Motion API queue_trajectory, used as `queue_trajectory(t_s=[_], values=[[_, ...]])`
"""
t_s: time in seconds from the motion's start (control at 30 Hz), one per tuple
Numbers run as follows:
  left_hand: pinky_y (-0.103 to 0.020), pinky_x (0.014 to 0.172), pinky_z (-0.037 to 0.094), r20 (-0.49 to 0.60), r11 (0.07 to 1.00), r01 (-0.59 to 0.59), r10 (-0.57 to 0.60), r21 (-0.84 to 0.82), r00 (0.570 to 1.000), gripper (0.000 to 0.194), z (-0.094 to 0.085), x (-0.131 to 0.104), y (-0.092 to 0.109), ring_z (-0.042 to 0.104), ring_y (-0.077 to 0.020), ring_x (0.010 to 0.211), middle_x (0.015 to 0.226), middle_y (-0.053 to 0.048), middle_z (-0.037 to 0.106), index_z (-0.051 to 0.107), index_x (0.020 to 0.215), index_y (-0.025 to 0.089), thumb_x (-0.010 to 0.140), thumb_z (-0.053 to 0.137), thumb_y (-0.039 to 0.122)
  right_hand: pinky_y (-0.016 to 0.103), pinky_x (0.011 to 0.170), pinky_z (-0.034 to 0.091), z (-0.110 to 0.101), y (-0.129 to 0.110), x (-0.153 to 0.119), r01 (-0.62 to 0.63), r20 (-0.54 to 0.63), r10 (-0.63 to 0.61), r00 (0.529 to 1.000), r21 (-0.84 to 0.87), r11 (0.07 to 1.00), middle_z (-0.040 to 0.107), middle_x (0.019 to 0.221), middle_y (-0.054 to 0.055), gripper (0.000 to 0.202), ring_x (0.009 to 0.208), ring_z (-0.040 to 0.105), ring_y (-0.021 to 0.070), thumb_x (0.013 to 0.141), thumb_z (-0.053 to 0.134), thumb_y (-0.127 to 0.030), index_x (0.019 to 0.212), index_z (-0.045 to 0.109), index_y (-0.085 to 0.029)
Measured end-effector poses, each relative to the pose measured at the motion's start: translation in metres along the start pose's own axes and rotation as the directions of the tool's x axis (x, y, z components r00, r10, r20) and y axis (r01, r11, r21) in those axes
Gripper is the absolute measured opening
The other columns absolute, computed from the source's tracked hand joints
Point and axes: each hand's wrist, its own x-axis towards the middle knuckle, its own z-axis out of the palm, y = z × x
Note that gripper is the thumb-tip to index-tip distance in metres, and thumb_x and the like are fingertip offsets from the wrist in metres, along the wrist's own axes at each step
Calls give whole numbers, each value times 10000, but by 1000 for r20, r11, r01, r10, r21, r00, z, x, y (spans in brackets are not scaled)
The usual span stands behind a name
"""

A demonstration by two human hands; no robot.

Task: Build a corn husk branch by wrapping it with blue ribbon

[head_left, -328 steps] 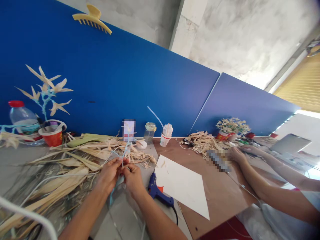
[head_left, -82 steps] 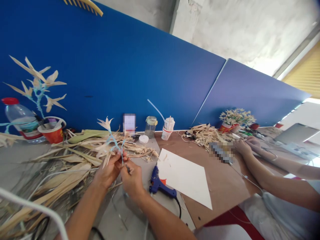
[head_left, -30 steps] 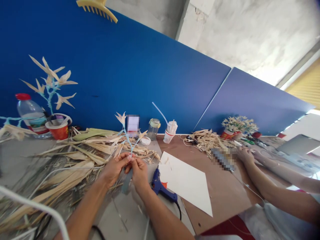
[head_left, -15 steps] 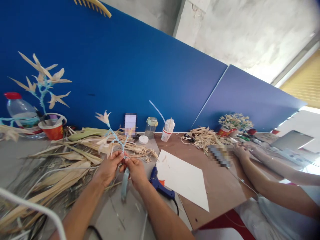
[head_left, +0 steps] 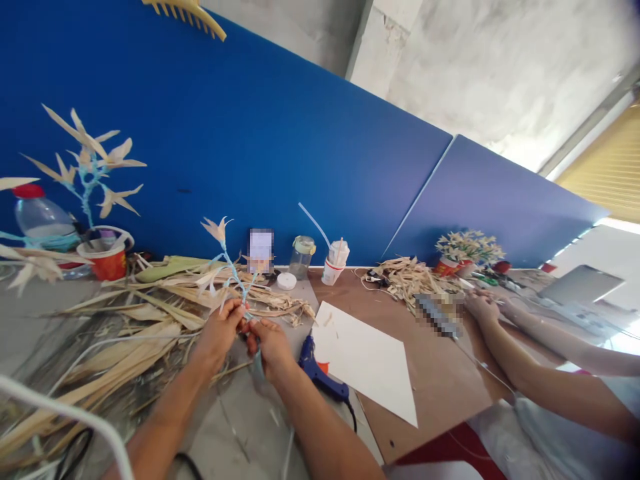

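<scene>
My left hand (head_left: 220, 333) pinches the lower stem of a flower branch (head_left: 233, 269). The branch is wrapped in light blue and bears pale dried-husk flowers; it stands upright above my fingers. Close beside it, my right hand (head_left: 271, 343) is closed on a light blue strip of tape (head_left: 258, 367) that hangs below the fingers. Where the tape meets the stem is partly hidden by my fingertips. A blue glue gun (head_left: 320, 373) lies just right of my right hand, and dried corn husks (head_left: 145, 343) spread to the left of my left hand.
A white sheet (head_left: 370, 363) lies right of the glue gun. Along the blue partition (head_left: 280, 133) stand a red cup (head_left: 107, 261) with a taller husk-flower branch, a phone (head_left: 261, 250), a glass jar (head_left: 302, 257) and paper cups (head_left: 334, 267). At right are a co-worker's arms (head_left: 530, 347).
The flower branch has shifted slightly right and down. My right hand has turned a little, and less of the hanging tape shows. Husk flowers at the far left edge have moved further into view.
</scene>
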Motion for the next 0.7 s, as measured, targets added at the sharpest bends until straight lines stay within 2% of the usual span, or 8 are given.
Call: queue_trajectory(t_s=[0.13,0.23,0.4,0.57,0.7], values=[[-223,507,386,78,995,76,-71,-60,994,348,2,-4,4,476,-111,468,486,77,523,567,797,187,593,749,402,223,377,298,0,-5,-2,-103,79,98,992,66,992,416,316,-74,344,300,274,76,782,682,-471,635,617,-167],[-207,480,358,54,995,80,-77,-54,996,374,1,-3,4,452,-83,423,483,89,517,548,801,178,576,751,396,221,367,306,-2,-5,-3,-126,108,121,987,42,991,423,309,-68,342,292,291,73,780,683,-453,638,632,-147],[-209,443,311,25,998,61,-61,-1,998,374,0,-3,2,415,-69,368,477,97,511,546,808,173,588,734,410,214,366,352,-6,-3,-1,-241,214,239,947,-20,970,425,310,-73,295,278,314,78,814,636,-399,662,638,-146],[-216,456,318,24,998,16,-18,59,1000,382,2,-4,4,427,-82,411,469,95,488,584,817,161,615,701,463,205,382,359,-11,-5,0,-189,220,187,958,-10,982,423,330,-90,275,302,310,72,788,677,-413,694,644,-156],[-214,489,342,-4,999,-25,25,36,1000,404,-1,-3,6,442,-86,470,494,81,496,618,807,148,600,718,481,198,400,350,-17,-9,2,-172,205,168,964,3,985,489,382,-82,283,336,351,69,702,755,-413,736,650,-153]])
